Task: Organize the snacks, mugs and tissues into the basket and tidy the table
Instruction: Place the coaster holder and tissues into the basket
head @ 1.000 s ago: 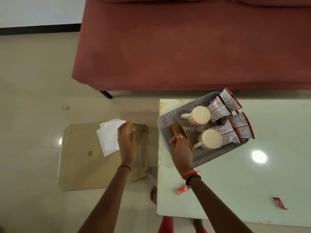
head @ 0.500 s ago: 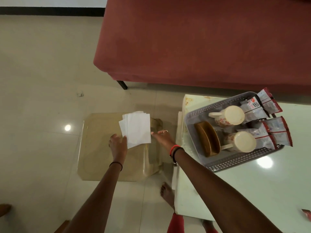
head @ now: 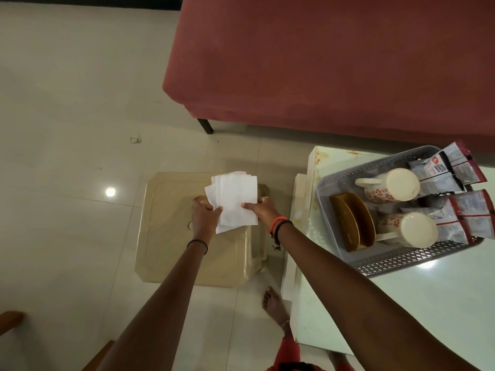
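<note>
A fanned stack of white tissues (head: 235,202) is held above a beige plastic stool (head: 166,236). My left hand (head: 205,214) pinches the stack's left edge and my right hand (head: 263,210) pinches its right edge. On the white table (head: 401,303) to the right stands a grey perforated basket (head: 396,261). It holds two cream mugs with red flowers (head: 388,184) (head: 409,230) lying on their sides, a brown holder (head: 353,223) and several snack packets (head: 466,210) along its right side.
A red sofa (head: 334,68) stands behind the table and stool, with a dark leg (head: 205,125) near the stool. Pale tiled floor (head: 67,116) spreads to the left. My bare foot (head: 276,306) stands between stool and table.
My right hand left the brown holder in the basket and crossed to the stool. Both hands now hold the tissue stack, lifted off the stool. The view swung left.
</note>
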`<move>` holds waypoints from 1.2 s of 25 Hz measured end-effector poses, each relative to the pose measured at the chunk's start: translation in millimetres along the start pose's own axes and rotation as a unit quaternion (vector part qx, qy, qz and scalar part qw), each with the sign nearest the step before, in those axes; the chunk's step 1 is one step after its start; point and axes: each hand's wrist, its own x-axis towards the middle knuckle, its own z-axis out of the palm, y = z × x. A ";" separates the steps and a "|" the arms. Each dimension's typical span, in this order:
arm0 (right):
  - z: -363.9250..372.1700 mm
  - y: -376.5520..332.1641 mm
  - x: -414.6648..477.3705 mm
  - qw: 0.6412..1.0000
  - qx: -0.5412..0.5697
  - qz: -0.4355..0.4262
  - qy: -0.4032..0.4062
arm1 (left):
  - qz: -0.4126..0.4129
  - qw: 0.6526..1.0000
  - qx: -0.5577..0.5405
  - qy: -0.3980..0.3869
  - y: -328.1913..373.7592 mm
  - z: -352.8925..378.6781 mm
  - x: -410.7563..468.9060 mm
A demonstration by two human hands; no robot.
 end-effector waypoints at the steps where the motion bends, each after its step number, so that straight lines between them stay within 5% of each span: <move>1: 0.8 -1.2 1.0 1.000 0.000 -0.002 0.004 | 0.004 1.000 0.002 -0.002 -0.7 -0.4 1.4; 11: -31.4 -9.5 -23.1 0.968 0.234 -0.042 -0.080 | 0.016 0.999 -0.016 0.039 16.9 2.8 -28.5; 14: -56.9 -4.9 -40.8 0.952 0.288 -0.048 -0.093 | -0.033 0.991 -0.114 -0.063 33.8 13.9 -47.7; 17: -86.0 6.2 -59.9 0.945 0.305 -0.073 -0.097 | -0.040 0.943 -0.237 -0.232 49.2 25.1 -75.5; 20: -119.2 24.8 -76.5 0.957 0.233 -0.153 -0.078 | 0.023 0.937 -0.234 -0.261 59.7 41.0 -99.2; 25: -177.6 49.6 -105.1 0.958 0.053 -0.281 -0.020 | 0.182 0.956 -0.055 -0.222 77.5 67.0 -138.5; 30: -225.0 71.6 -126.4 0.962 -0.029 -0.269 0.043 | 0.266 0.922 0.003 -0.281 92.1 96.5 -172.0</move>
